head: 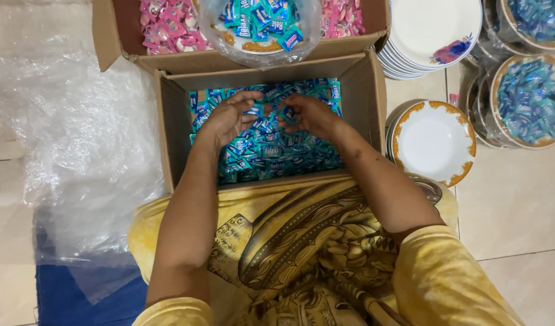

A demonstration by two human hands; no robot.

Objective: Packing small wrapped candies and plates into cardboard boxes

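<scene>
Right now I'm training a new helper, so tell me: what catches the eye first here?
Both hands, left hand and right hand, dig into a cardboard box of blue-wrapped candies at centre. Behind it sits a box of pink candies; white plates stack on the right.

My fingertips (271,115) sink among the blue candies (265,151), so my grip is unclear; the pink-candy box (169,27) is cut off at top.
</scene>
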